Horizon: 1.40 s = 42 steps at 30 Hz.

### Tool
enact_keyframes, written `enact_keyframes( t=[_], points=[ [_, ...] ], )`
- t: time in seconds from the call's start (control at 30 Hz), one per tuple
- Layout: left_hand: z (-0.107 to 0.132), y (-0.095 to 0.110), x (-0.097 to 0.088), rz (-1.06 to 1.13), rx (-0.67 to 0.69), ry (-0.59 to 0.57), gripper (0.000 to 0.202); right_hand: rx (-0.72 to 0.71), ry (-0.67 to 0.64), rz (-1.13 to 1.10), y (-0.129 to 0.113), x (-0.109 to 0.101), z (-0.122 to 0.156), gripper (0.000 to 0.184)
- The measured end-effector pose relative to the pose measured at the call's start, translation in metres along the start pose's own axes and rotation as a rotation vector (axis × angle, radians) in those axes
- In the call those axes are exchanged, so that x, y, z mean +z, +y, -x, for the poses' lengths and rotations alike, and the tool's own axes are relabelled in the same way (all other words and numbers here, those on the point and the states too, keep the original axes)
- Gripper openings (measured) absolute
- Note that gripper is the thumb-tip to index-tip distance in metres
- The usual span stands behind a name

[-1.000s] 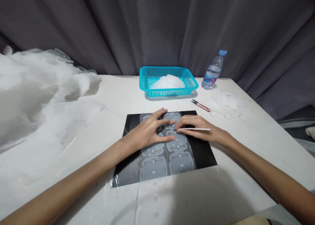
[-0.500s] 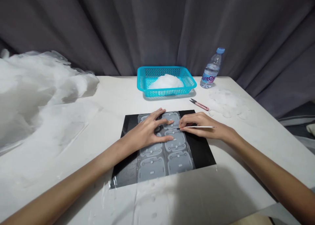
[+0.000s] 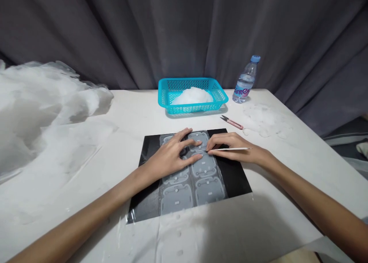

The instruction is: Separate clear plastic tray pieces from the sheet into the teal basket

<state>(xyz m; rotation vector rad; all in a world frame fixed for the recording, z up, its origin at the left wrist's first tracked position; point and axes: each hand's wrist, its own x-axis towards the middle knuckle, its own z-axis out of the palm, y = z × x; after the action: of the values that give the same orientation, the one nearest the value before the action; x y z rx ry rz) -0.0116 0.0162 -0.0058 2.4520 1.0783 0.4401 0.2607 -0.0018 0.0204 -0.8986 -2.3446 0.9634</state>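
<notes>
My left hand (image 3: 174,154) lies with spread fingers on a clear plastic sheet (image 3: 177,198) printed with rows of pale rounded shapes. Under part of that sheet is a black rectangular mat (image 3: 236,178). In a closed grip, my right hand (image 3: 234,144) holds a thin white pen-like tool (image 3: 233,149), its back end pointing right. The dark tip meets the sheet between two shapes, just beside my left fingertips. Its exact kind cannot be made out.
A blue basket (image 3: 193,108) with white fluff (image 3: 195,95) stands at the back. Right of it are pink-handled thread snips (image 3: 234,122), a water bottle (image 3: 244,83) and clear scraps (image 3: 266,117). A large heap of white filmy material (image 3: 51,98) covers the left side.
My right hand and the tool tip have shifted slightly left along the sheet. My left thumb sits a little higher. The whole view has moved slightly.
</notes>
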Motion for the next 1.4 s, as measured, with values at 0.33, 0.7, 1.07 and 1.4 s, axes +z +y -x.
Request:
enact_keyframes(
  t=[0.33,0.7,1.07,1.4],
  points=[
    [-0.001,-0.003,0.001,0.005,0.017,-0.033,0.060,-0.121,-0.001,0.183,0.005,0.005,0.003,0.020],
    [-0.001,-0.005,0.005,0.069,0.033,-0.060,0.072,-0.321,0.090,0.660,0.026,0.029,-0.003,0.031],
    [-0.002,-0.013,0.014,0.105,-0.057,-0.086,0.108,0.147,0.450,0.010,0.031,-0.008,-0.044,0.031],
    [-0.005,0.011,-0.015,0.456,-0.270,0.204,0.067,0.133,0.411,-0.100,-0.019,-0.010,-0.024,0.029]
  ],
)
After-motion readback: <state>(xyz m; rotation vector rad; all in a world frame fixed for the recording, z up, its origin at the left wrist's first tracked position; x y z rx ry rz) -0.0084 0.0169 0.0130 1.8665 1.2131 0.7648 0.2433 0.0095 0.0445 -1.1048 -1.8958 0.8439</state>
